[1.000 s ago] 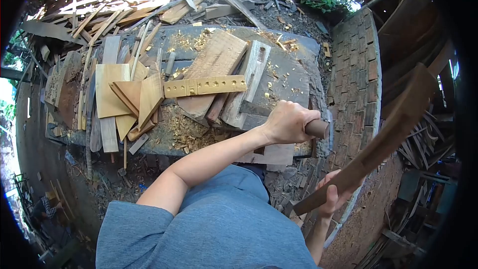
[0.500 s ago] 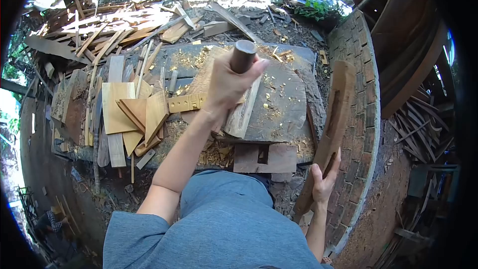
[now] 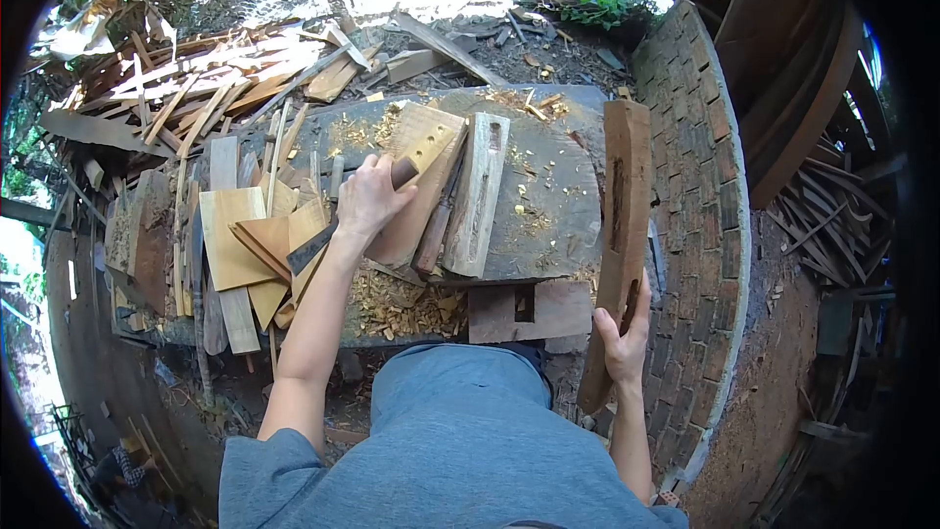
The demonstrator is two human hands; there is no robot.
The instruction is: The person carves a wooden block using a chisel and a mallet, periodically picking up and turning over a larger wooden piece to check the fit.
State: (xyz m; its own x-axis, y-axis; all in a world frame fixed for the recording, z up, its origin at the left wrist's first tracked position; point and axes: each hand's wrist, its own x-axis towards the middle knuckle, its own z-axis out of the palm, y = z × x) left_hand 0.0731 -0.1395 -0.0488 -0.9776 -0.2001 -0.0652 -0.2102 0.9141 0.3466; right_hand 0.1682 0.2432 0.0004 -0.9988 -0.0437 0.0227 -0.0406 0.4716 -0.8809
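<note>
My left hand [image 3: 366, 198] is closed around a hand tool whose exact kind I cannot make out. Its dark round grip shows beside my fingers, with a yellow bar pierced by a row of holes [image 3: 431, 151] running to the upper right. A dark flat blade-like part [image 3: 310, 247] shows to the lower left of my wrist. On the right, my right hand [image 3: 627, 335] grips the lower end of a long brown mortised timber [image 3: 627, 196] with slots cut in it. Below my left hand's tool lie a wide brown board [image 3: 406, 220] and a paler slotted timber [image 3: 477, 196].
The workbench [image 3: 558, 225] carries wood chips [image 3: 406, 309]. Yellow wood offcuts [image 3: 227, 240] are stacked to the left. A board with a square hole [image 3: 553, 309] sits at the near edge. A low brick wall [image 3: 690, 206] runs along the right; scrap wood [image 3: 196, 78] is piled behind.
My left hand has come down and left, turning the tool so its bar points to the upper right. The timber in my right hand has shifted left and stands more upright.
</note>
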